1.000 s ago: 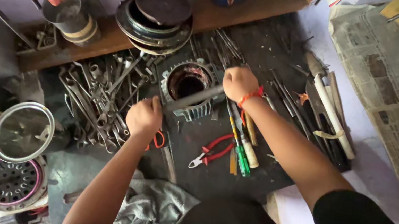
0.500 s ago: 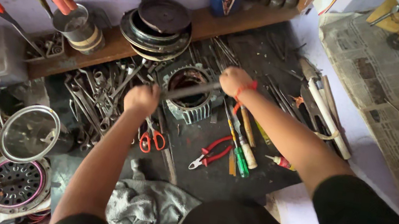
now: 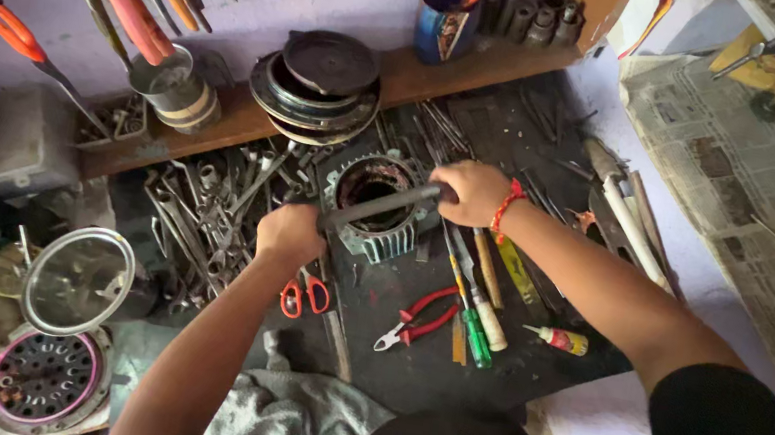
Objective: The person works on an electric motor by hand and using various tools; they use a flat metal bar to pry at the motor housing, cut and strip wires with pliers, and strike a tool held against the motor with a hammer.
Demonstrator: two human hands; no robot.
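Dull grey metal bar (image 3: pixel 379 204), gripped across ribbed cast-metal motor housing (image 3: pixel 377 208), matt and grimy. Left of housing: bare steel wrenches (image 3: pixel 206 212), slightly shiny. Below housing: glossy red plastic-handled pliers (image 3: pixel 416 316); crumpled grey cloth (image 3: pixel 293 421). Behind: rough wooden shelf (image 3: pixel 427 77), possibly unpainted.

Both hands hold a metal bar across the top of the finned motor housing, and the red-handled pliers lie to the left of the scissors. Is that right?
Not quite. In the head view the red-handled pliers lie to the right of the scissors, not the left. The rest holds: the left hand and right hand hold the metal bar across the finned motor housing.
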